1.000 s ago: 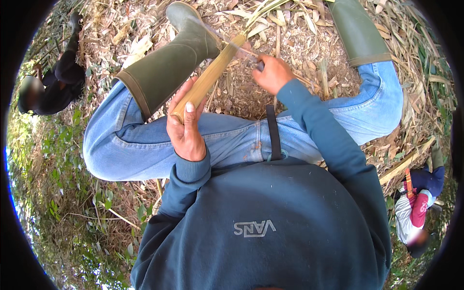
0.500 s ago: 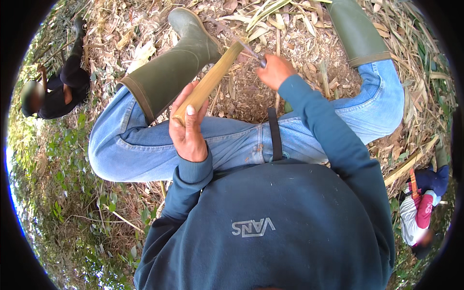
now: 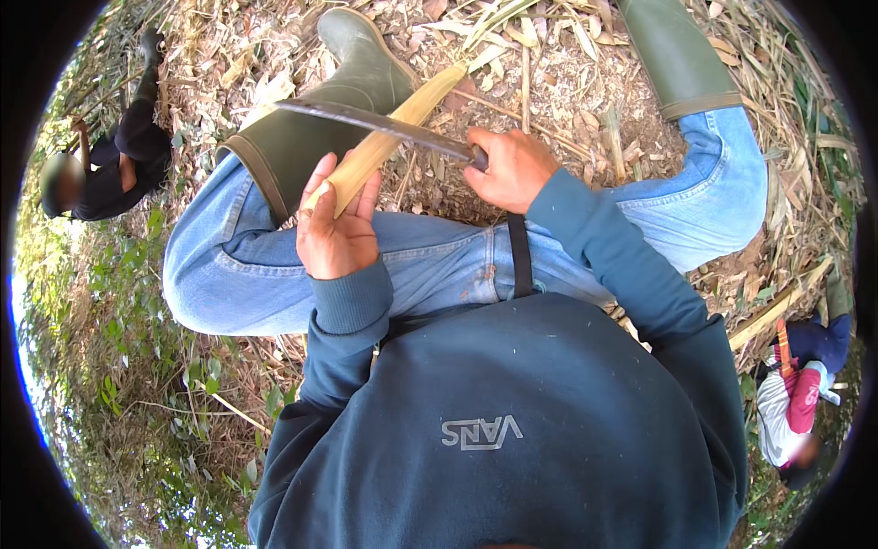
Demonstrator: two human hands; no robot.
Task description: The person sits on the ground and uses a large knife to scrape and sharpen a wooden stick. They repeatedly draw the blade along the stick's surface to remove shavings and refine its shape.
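My left hand (image 3: 334, 240) holds the near end of a pale yellow length of wood (image 3: 364, 165), thumb on top and fingers beneath it. The wood slants up and away to the right, beside the left boot; whether its far end touches the ground I cannot tell. My right hand (image 3: 514, 170) is closed around the handle of a machete (image 3: 343, 113). Its long blade points left and crosses over the middle of the wood. Whether the edge touches the wood is not plain.
My green rubber boots (image 3: 357, 87) stand apart on ground strewn with wood chips and dry leaves (image 3: 558, 82). Leafy undergrowth (image 3: 119, 339) lies at the left. One person in dark clothes (image 3: 123, 165) is at the far left, another (image 3: 794, 403) at the far right.
The machete has swung from the wood's far end back toward me, its blade now pointing left across the wood. My left hand has shifted slightly left and toward me with the wood.
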